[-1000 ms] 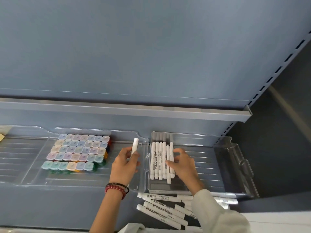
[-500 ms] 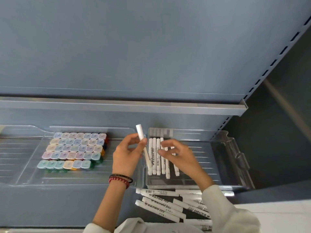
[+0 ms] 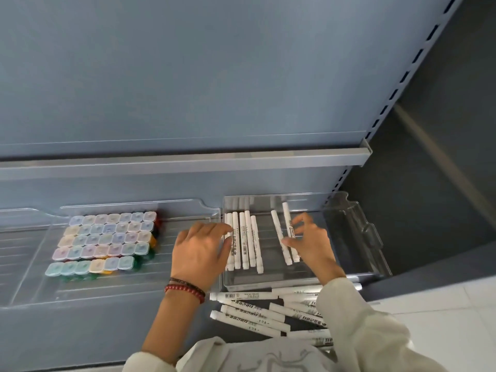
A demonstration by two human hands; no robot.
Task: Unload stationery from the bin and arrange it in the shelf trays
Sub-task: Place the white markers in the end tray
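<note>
We are looking down into the clear right tray [image 3: 268, 281]. Its low walls are closing it in on all four sides. A bare strip of tray floor is lying open between the row [image 3: 243, 237] of white pens on the left and the pair [image 3: 278, 226] of pens further right. More bare floor is running from the pair to the right wall. A grey rail [image 3: 188, 163] is jutting out above the back of both trays.

Our left hand [image 3: 200, 248] is lying open and flat, with its fingers [image 3: 214, 230] spread and their tips touching the left side of the row. Our right hand [image 3: 311, 242] is bending its fingers and pinching the pair between thumb and fingertips.

We are counting six pens in the row, though our fingers are partly hiding the far left one. With the pair, that is making eight in the tray. Below the shelf edge, a heap [image 3: 241, 295] of at least eight more pens is lying on something dark, and our cream sleeve [image 3: 362, 331] is covering some of it.

The left tray [image 3: 107, 289] is holding 34 small lidded pots [image 3: 107, 237] in five rows: four rows of seven and one of six. Bare floor is showing in front of them.

Two bracelets [image 3: 185, 287], one red and one dark, are sitting on our left wrist. A blue-grey back panel [image 3: 188, 76] is filling the top, a slotted post [image 3: 401, 84] is running up the right, and white floor tiles [image 3: 442, 304] are showing at the lower right.
</note>
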